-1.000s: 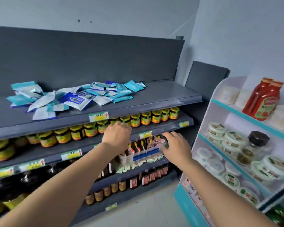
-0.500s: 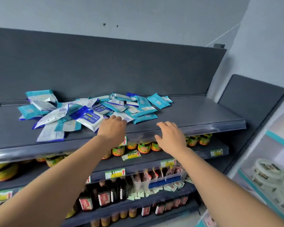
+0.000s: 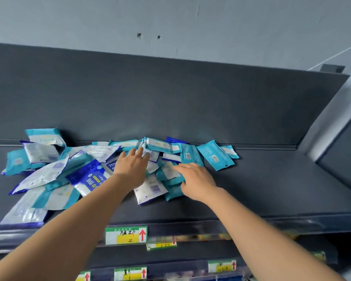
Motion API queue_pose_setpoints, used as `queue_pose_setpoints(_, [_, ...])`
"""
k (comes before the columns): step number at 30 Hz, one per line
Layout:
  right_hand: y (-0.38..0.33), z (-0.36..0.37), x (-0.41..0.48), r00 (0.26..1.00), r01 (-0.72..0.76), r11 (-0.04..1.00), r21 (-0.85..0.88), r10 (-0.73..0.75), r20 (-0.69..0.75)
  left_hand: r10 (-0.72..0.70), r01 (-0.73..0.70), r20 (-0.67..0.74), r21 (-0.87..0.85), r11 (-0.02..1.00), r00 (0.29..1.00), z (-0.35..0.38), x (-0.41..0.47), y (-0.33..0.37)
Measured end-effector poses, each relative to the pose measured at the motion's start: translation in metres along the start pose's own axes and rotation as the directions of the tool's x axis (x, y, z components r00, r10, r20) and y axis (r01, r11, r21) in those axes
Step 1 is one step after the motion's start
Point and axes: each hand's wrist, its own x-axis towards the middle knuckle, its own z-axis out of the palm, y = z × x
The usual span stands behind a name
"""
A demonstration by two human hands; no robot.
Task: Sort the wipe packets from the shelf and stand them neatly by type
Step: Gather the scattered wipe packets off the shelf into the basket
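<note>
Found a long dark shelf (image 3: 272, 179) up high, with a messy heap of wipe packets (image 3: 55, 173) lying flat on its left and middle part, none standing up yet. Saw the left hand (image 3: 130, 169) stretched over the heap, fingertips on a small white packet (image 3: 150, 155) near the back; could not tell whether pinching it or only touching. Saw the right hand (image 3: 197, 181) just beside it, fingers straight and apart, resting on some teal packets (image 3: 173, 192) without gripping them. Spotted at least two kinds: bigger blue and white packets (image 3: 89, 177) and the smaller teal packets. Guessed all of them to be light, soft and squishy, with shiny, slippery skins, likely to slide off one another. Thought it best to take each by its two long edges, thumb on one side and fingers on the other, not by a thin floppy end. Guessed that leaning them on the back wall (image 3: 170, 98) might keep them up. Noticed a little green and yellow price tag (image 3: 126, 235) under the shelf's front edge.
</note>
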Motion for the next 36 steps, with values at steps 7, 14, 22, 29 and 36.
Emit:
queue_pose_setpoints(7, [-0.002,0.01,0.031,0.999,0.041,0.999,0.01,-0.041,-0.031,0.027,-0.031,-0.107,-0.044,0.999,0.994,0.02,0.029,-0.006])
queue_pose_setpoints(14, [-0.001,-0.001,0.034,0.905,-0.175,0.924,0.339,0.287,-0.314,-0.113,-0.027,-0.342,-0.382,0.924,0.933,-0.005,0.04,-0.003])
queue_pose_setpoints(22, [-0.021,-0.026,0.014,0.654,-0.23,0.719,0.656,0.614,-0.442,-0.329,-0.112,-0.262,-0.904,0.412,0.907,-0.044,0.029,-0.012])
queue_pose_setpoints(29, [-0.043,-0.038,-0.052,0.365,-0.168,0.679,0.714,0.716,-0.595,-0.269,-0.22,-0.256,-0.963,0.157,0.928,-0.065,-0.015,0.005])
queue_pose_setpoints(36, [-0.062,-0.043,-0.144,0.182,-0.25,0.669,0.7,0.742,-0.645,-0.099,-0.282,-0.284,-0.959,0.034,0.954,-0.076,-0.076,0.059])
